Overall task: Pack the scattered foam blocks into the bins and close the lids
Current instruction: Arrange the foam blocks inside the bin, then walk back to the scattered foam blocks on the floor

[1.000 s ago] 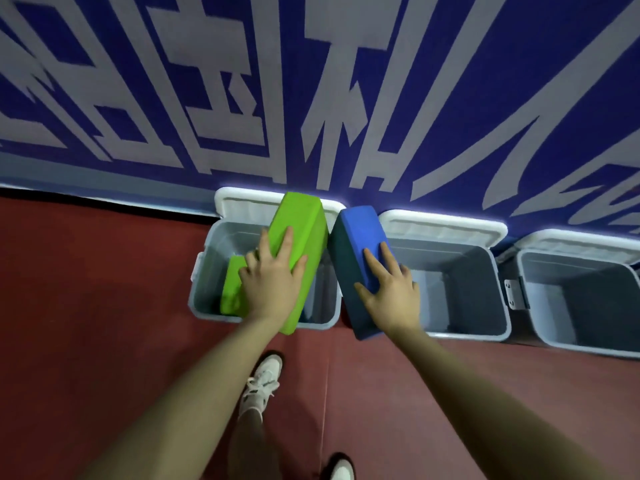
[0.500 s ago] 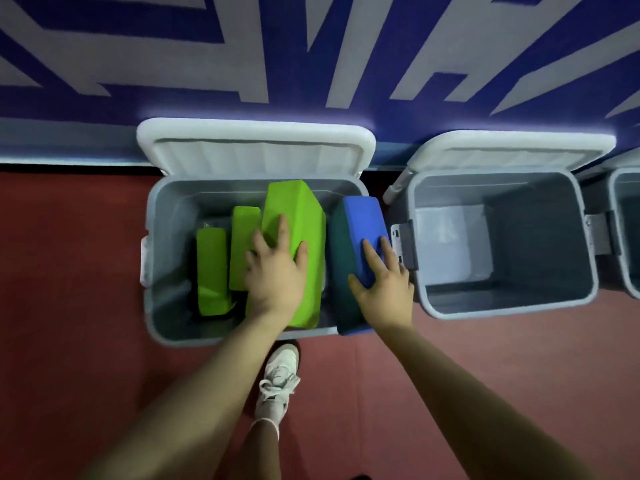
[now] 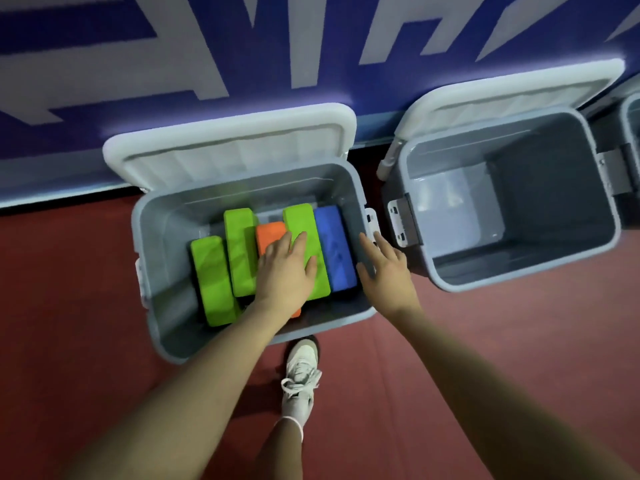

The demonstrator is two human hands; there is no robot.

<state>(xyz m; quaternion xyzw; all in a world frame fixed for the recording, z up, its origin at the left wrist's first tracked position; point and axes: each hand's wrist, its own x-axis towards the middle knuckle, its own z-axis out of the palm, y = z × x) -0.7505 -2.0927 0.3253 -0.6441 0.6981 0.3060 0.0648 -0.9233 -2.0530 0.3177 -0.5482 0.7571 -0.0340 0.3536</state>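
A grey bin stands open on the red floor, its white lid tipped back against the wall. Inside it stand three green foam blocks, an orange block and a blue block side by side. My left hand lies flat with straight fingers on the rightmost green block and the orange one. My right hand hovers open over the bin's right rim, just right of the blue block, holding nothing.
A second grey bin with its white lid open stands to the right, nothing inside. A third bin's edge shows at far right. A blue and white wall runs behind. My white shoe is below the bin.
The green and blue blocks went down into the left bin. My right hand let go of the blue block and moved right. The view moved closer to the bins.
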